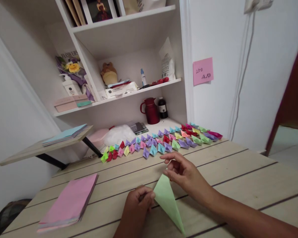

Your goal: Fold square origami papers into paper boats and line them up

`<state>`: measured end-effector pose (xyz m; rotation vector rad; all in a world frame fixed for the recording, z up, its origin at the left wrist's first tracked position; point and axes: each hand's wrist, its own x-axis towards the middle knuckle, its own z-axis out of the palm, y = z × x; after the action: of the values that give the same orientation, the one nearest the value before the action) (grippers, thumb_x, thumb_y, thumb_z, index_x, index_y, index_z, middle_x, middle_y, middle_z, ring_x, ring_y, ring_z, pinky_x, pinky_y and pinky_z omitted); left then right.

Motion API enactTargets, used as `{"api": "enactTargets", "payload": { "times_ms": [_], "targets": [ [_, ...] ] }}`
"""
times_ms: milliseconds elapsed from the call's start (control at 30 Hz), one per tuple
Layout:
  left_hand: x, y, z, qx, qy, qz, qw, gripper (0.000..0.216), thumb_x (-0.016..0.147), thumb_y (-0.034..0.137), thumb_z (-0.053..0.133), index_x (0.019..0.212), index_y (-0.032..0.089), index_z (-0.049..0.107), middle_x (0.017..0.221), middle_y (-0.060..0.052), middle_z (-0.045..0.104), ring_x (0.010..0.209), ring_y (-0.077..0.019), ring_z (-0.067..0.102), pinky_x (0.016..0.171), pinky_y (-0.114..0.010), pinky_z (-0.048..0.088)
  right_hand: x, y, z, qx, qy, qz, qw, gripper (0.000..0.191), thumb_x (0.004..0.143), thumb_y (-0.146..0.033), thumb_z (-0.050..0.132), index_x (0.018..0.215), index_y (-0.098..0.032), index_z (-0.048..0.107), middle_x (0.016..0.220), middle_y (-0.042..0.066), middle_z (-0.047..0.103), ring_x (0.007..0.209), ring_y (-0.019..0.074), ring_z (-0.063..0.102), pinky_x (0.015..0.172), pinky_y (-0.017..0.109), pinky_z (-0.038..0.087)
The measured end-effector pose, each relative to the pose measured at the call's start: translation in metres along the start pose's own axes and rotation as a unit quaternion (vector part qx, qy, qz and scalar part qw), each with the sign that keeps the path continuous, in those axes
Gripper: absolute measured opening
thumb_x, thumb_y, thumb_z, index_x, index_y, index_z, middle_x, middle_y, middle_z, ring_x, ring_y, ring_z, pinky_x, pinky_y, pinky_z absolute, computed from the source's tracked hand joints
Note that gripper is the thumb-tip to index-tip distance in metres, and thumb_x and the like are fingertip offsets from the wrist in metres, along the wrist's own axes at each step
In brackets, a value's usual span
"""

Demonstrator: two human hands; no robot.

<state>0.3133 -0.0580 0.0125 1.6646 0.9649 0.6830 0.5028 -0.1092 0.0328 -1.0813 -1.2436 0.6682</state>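
Observation:
A light green sheet of paper (169, 200), folded to a long pointed shape, is over the wooden table in front of me. My left hand (140, 201) pinches its left corner between thumb and fingers. Just above the paper's upper end is my right hand (180, 170), fingers apart and curved, the thumb close to the top tip. Whether that thumb touches the paper I cannot tell. Beyond my hands stand rows of small folded paper boats (153, 150) in many colours.
A stack of pink paper (71, 201) lies at the left of the table (109, 198). Blue sheets (64, 134) rest on a small raised shelf (27, 153). Behind the boats are a plastic bag (120, 135), a red jug (151, 110) and a dark bottle (162, 107).

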Motion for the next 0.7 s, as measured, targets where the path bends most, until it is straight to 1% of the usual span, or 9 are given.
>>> {"api": "enactTargets", "payload": {
  "times_ms": [133, 200, 267, 333, 433, 500, 567, 633, 700],
  "targets": [
    [0.002, -0.006, -0.007, -0.039, 0.012, -0.003, 0.999, 0.031, 0.071, 0.045, 0.065, 0.059, 0.016, 0.060, 0.054, 0.003, 0.051, 0.050, -0.0114, 0.043, 0.053, -0.023, 0.030, 0.000, -0.009, -0.005, 0.093, 0.027, 0.007, 0.995, 0.034, 0.080, -0.035, 0.066, 0.111, -0.025, 0.057, 0.091, 0.000, 0.052, 0.067, 0.0124, 0.052, 0.063, 0.028, 0.047],
    [0.003, -0.009, -0.011, -0.068, 0.020, -0.014, 0.997, 0.037, 0.070, 0.051, 0.067, 0.060, 0.016, 0.059, 0.051, 0.003, 0.050, 0.049, -0.0109, 0.040, 0.052, -0.023, 0.028, 0.001, -0.011, -0.008, 0.102, 0.048, 0.006, 0.994, 0.032, 0.083, -0.039, 0.063, 0.111, -0.025, 0.057, 0.088, 0.000, 0.053, 0.067, 0.0131, 0.052, 0.061, 0.027, 0.046],
    [0.003, -0.011, -0.013, -0.108, 0.017, -0.017, 0.994, 0.042, 0.068, 0.056, 0.068, 0.059, 0.017, 0.058, 0.048, 0.004, 0.048, 0.049, -0.0108, 0.039, 0.052, -0.022, 0.028, 0.003, -0.011, -0.011, 0.108, 0.049, 0.024, 0.993, 0.031, 0.085, -0.042, 0.061, 0.110, -0.024, 0.058, 0.080, 0.000, 0.054, 0.068, 0.0144, 0.053, 0.060, 0.027, 0.045],
    [0.002, -0.013, -0.013, -0.144, -0.004, -0.013, 0.989, 0.045, 0.068, 0.058, 0.069, 0.059, 0.016, 0.057, 0.048, 0.004, 0.046, 0.050, -0.0108, 0.039, 0.053, -0.023, 0.030, 0.004, -0.008, -0.011, 0.124, 0.015, 0.058, 0.990, 0.029, 0.086, -0.044, 0.059, 0.104, -0.021, 0.061, 0.075, 0.000, 0.054, 0.067, 0.0144, 0.054, 0.059, 0.027, 0.043],
    [0.000, -0.012, -0.012, -0.175, -0.039, -0.022, 0.983, 0.044, 0.067, 0.055, 0.072, 0.060, 0.015, 0.058, 0.052, 0.004, 0.044, 0.052, -0.0093, 0.036, 0.054, -0.022, 0.030, 0.001, -0.004, -0.005, 0.154, -0.072, 0.107, 0.980, 0.032, 0.086, -0.049, 0.058, 0.096, -0.018, 0.063, 0.073, 0.000, 0.055, 0.061, 0.0122, 0.053, 0.056, 0.026, 0.042],
    [-0.001, -0.011, -0.011, -0.187, -0.050, -0.028, 0.981, 0.041, 0.069, 0.052, 0.073, 0.061, 0.014, 0.059, 0.054, 0.004, 0.044, 0.053, -0.0086, 0.034, 0.054, -0.022, 0.028, -0.002, -0.003, 0.001, 0.170, -0.124, 0.127, 0.969, 0.035, 0.086, -0.050, 0.058, 0.099, -0.018, 0.062, 0.074, 0.000, 0.056, 0.059, 0.0116, 0.053, 0.056, 0.026, 0.042],
    [-0.002, -0.010, -0.010, -0.202, -0.061, -0.026, 0.977, 0.037, 0.072, 0.049, 0.071, 0.064, 0.014, 0.060, 0.056, 0.004, 0.044, 0.054, -0.0087, 0.034, 0.055, -0.022, 0.028, -0.007, -0.004, 0.007, 0.179, -0.170, 0.137, 0.959, 0.037, 0.085, -0.051, 0.058, 0.104, -0.019, 0.061, 0.077, 0.000, 0.057, 0.062, 0.0122, 0.055, 0.059, 0.026, 0.043],
    [-0.003, -0.008, -0.009, -0.223, -0.069, -0.018, 0.972, 0.035, 0.074, 0.046, 0.070, 0.065, 0.014, 0.060, 0.056, 0.004, 0.043, 0.054, -0.0090, 0.035, 0.056, -0.022, 0.029, -0.012, -0.006, 0.010, 0.179, -0.206, 0.136, 0.953, 0.038, 0.086, -0.051, 0.058, 0.108, -0.021, 0.059, 0.082, 0.001, 0.059, 0.067, 0.0133, 0.056, 0.062, 0.027, 0.044],
    [-0.003, -0.007, -0.009, -0.239, -0.065, -0.014, 0.969, 0.034, 0.077, 0.044, 0.069, 0.063, 0.014, 0.057, 0.056, 0.004, 0.043, 0.056, -0.0095, 0.036, 0.058, -0.023, 0.030, -0.015, -0.008, 0.010, 0.177, -0.228, 0.134, 0.948, 0.038, 0.086, -0.050, 0.058, 0.113, -0.022, 0.058, 0.085, 0.002, 0.060, 0.072, 0.0146, 0.057, 0.065, 0.027, 0.044]
  ]
}}
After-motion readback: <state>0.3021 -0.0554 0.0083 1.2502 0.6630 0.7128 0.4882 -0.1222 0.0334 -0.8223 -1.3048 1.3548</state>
